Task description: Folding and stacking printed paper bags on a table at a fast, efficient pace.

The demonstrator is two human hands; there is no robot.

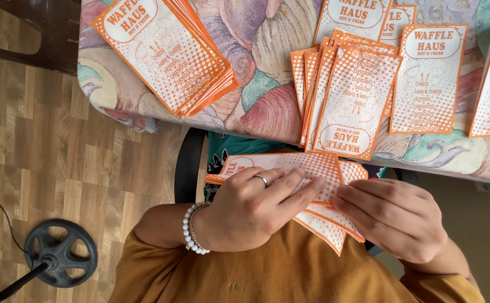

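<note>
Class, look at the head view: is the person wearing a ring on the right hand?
No: the ring sits on a finger of the left hand, while the right hand shows bare fingers.

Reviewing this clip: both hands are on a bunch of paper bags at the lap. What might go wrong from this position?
1. The left hand and right hand hold several bags fanned loosely over the lap; lower ones could slip to the floor.
2. The left stack overhangs the table edge and leans, so a knock might topple it.
3. The middle pile also juts past the edge, close above the hands; lifting could catch it.
</note>
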